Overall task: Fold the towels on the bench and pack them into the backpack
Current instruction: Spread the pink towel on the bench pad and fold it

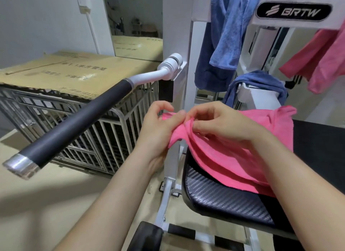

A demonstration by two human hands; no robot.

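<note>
A pink towel [233, 153] lies spread over the black padded bench seat [220, 196]. My left hand [158, 131] pinches the towel's left corner, and my right hand [222, 123] pinches the cloth right beside it, both just past the seat's left edge. A light blue towel [231, 30] hangs over the white frame above. Behind it hangs a darker blue towel [207, 71]. Another blue towel [261, 80] is draped over a frame part behind the seat. A second pink towel [321, 64] hangs at the right. No backpack is in view.
A black-gripped machine handle [74, 123] juts out to the left at hand height. Beyond it stands a metal cage [61, 120] topped with flattened cardboard [74, 67]. The white machine frame [186, 51] rises behind my hands. Beige floor [46, 194] lies below left.
</note>
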